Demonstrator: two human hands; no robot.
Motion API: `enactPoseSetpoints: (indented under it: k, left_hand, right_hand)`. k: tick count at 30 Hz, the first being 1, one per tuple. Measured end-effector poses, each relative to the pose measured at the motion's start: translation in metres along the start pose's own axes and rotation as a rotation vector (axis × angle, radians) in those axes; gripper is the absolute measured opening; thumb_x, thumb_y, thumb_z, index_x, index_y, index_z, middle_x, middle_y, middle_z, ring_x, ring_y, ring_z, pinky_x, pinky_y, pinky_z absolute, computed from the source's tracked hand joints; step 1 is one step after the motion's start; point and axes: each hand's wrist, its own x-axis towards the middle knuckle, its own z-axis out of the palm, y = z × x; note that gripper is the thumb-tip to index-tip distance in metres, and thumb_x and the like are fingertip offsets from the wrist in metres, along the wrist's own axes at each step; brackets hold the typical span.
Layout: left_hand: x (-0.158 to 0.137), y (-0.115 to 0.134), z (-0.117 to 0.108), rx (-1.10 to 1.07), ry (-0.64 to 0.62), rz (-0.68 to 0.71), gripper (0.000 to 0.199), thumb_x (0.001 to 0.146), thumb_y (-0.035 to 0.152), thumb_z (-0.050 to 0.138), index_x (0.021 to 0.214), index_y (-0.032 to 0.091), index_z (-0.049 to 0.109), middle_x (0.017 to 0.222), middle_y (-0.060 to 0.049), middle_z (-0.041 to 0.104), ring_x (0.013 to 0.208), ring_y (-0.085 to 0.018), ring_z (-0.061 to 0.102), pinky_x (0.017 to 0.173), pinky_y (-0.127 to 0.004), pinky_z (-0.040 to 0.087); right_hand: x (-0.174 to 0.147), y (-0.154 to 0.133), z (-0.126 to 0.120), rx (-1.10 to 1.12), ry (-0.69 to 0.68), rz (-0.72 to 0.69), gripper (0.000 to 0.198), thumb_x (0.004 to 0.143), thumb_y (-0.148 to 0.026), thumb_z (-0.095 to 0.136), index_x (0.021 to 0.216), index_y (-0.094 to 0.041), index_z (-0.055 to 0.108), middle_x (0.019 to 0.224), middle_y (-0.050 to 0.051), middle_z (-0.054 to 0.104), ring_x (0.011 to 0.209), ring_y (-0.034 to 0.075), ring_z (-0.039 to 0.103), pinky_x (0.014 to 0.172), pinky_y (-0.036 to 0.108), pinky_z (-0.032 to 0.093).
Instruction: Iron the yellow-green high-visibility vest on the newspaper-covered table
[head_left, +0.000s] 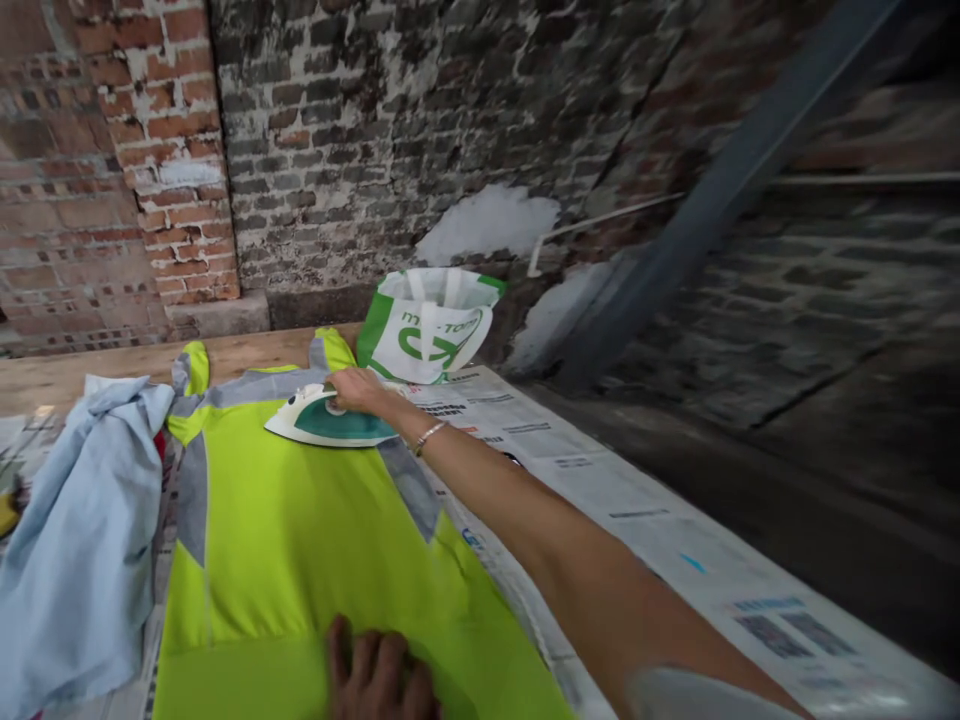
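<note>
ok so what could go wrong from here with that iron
If the iron is hot, lingering might scorch the yellow-green garment. The left hand rests on the same cloth, so a careless pull back by the right hand could burn it.

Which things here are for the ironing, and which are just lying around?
For the ironing:
Iron, held in the right hand
Yellow-and-grey garment, under the iron
Newspaper, spread beneath the garment

Seemingly just lying around:
Light blue cloth, left of the garment
Green-and-white bag, beyond the iron
</note>
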Motion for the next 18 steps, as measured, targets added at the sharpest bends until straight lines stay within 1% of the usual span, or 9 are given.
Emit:
enactPoseSetpoints:
  k: [3, 5, 8, 11, 12, 14, 16, 18]
  left_hand:
    - [0.007, 0.000, -0.009, 0.021, -0.066, 0.033, 0.021, 0.074, 0.011, 0.060, 0.088, 0.026, 0.059, 0.089, 0.001, 0.070, 0.083, -0.021, 0.065, 0.108, -0.049, 0.041]
    - [0.008, 0.000, -0.012, 0.029, -0.083, 0.061, 0.022, 0.073, 0.010, 0.062, 0.088, 0.026, 0.058, 0.089, 0.001, 0.070, 0.081, -0.021, 0.065, 0.105, -0.048, 0.044]
    - [0.004, -0.003, -0.007, 0.024, -0.049, 0.060, 0.024, 0.069, 0.010, 0.062, 0.086, 0.026, 0.057, 0.088, 0.000, 0.069, 0.080, -0.022, 0.064, 0.102, -0.049, 0.046]
    - [-0.003, -0.007, 0.002, 0.011, -0.022, 0.046, 0.026, 0.068, 0.011, 0.061, 0.090, 0.026, 0.059, 0.091, -0.001, 0.069, 0.083, -0.023, 0.063, 0.103, -0.052, 0.045]
    - [-0.006, -0.008, 0.004, 0.013, -0.018, 0.048, 0.027, 0.069, 0.011, 0.062, 0.091, 0.026, 0.060, 0.092, -0.002, 0.070, 0.085, -0.024, 0.063, 0.103, -0.052, 0.045]
    - [-0.009, -0.010, 0.005, 0.024, -0.032, 0.059, 0.027, 0.070, 0.012, 0.063, 0.093, 0.026, 0.060, 0.095, -0.003, 0.070, 0.087, -0.024, 0.064, 0.103, -0.053, 0.044]
    - [-0.009, -0.011, 0.002, 0.038, -0.064, 0.076, 0.024, 0.073, 0.013, 0.064, 0.093, 0.026, 0.061, 0.097, -0.003, 0.071, 0.089, -0.024, 0.064, 0.104, -0.052, 0.044]
    - [-0.006, -0.011, -0.002, 0.039, -0.086, 0.105, 0.020, 0.076, 0.015, 0.063, 0.092, 0.026, 0.062, 0.099, -0.002, 0.071, 0.090, -0.023, 0.065, 0.105, -0.050, 0.044]
  right_hand:
    - [-0.038, -0.014, -0.003, 0.001, 0.035, -0.019, 0.033, 0.089, -0.030, 0.062, 0.117, -0.020, 0.075, 0.115, 0.014, 0.077, 0.112, 0.030, 0.070, 0.082, 0.032, 0.049]
    - [-0.069, -0.026, -0.003, 0.009, 0.043, -0.041, 0.031, 0.089, -0.032, 0.061, 0.114, -0.020, 0.076, 0.109, 0.015, 0.079, 0.109, 0.031, 0.072, 0.081, 0.033, 0.049]
    - [-0.114, -0.042, 0.000, 0.030, -0.017, -0.108, 0.029, 0.086, -0.029, 0.063, 0.110, -0.023, 0.077, 0.105, 0.014, 0.080, 0.105, 0.031, 0.073, 0.079, 0.033, 0.049]
    - [-0.141, -0.053, 0.006, 0.050, -0.060, -0.137, 0.029, 0.087, -0.027, 0.062, 0.113, -0.023, 0.075, 0.105, 0.014, 0.080, 0.104, 0.031, 0.074, 0.080, 0.034, 0.050]
    - [-0.144, -0.054, 0.008, 0.053, -0.060, -0.129, 0.030, 0.088, -0.026, 0.061, 0.115, -0.021, 0.074, 0.106, 0.014, 0.079, 0.104, 0.031, 0.074, 0.081, 0.034, 0.050]
    - [-0.140, -0.054, 0.013, 0.053, -0.043, -0.100, 0.031, 0.090, -0.025, 0.060, 0.118, -0.019, 0.072, 0.108, 0.016, 0.079, 0.106, 0.031, 0.073, 0.082, 0.034, 0.050]
    - [-0.125, -0.052, 0.018, 0.047, -0.016, -0.074, 0.032, 0.092, -0.025, 0.058, 0.120, -0.017, 0.071, 0.110, 0.017, 0.078, 0.107, 0.031, 0.073, 0.084, 0.034, 0.050]
    - [-0.101, -0.049, 0.021, 0.041, 0.021, -0.049, 0.032, 0.094, -0.024, 0.056, 0.120, -0.015, 0.070, 0.110, 0.018, 0.078, 0.109, 0.031, 0.073, 0.086, 0.034, 0.050]
